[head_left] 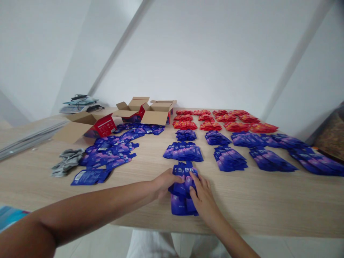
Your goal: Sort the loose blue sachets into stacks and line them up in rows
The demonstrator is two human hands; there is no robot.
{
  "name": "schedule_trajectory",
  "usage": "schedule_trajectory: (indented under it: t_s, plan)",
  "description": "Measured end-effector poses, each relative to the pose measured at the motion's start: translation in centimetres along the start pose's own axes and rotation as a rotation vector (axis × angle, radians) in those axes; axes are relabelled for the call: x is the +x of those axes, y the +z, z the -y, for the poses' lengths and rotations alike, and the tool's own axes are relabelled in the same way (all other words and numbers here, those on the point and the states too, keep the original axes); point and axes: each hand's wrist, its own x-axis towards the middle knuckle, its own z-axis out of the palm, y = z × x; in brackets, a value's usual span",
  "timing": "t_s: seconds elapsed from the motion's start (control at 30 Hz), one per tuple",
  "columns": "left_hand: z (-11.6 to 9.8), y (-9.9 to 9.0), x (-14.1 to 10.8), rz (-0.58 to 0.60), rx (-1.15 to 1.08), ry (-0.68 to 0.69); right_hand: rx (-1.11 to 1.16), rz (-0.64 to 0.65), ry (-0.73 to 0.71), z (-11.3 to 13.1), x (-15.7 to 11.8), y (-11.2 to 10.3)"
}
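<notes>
Close to the table's front edge, my left hand [166, 181] grips a small bunch of purple spout pouches [185, 181] by its left side, thumb over the front. My right hand [202, 193] closes on the right side of the same bunch, its fingers bent over the front. More purple pouches [182, 206] lie flat just below, partly covered by the bunch. Directly beyond my hands is a fanned pile of purple pouches [182, 152]. The undersides of the held pouches are hidden.
Rows of purple piles [231, 159] and red pouch piles [211, 126] spread to the right and back. Loose purple pouches [109, 152], grey gloves [67, 161] and an open carton [100, 125] lie left. Two more open cartons [156, 116] stand behind, near the wall.
</notes>
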Motion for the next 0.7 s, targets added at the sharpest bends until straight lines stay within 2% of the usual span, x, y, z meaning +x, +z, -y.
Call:
schedule_trajectory:
  t_s: [0.1,0.27,0.33,0.57,0.7]
  plan:
    - [0.0,0.4,-0.1,0.031,-0.060,0.060,0.128,-0.031,0.051,-0.2,-0.2,0.0]
    - [0.3,0.9,-0.4,-0.130,-0.160,0.002,0.269,-0.092,0.100,-0.1,-0.5,0.3]
    - [0.6,1.1,-0.4,-0.147,-0.162,-0.033,0.320,-0.118,0.103,-0.2,-0.5,0.5]
    - [1.2,1.8,0.4,-0.048,-0.106,-0.084,0.500,-0.172,0.136,-0.4,-0.4,0.9]
    - [1.4,2.2,0.8,0.054,-0.122,0.026,0.591,-0.220,0.144,-0.2,-0.5,0.8]
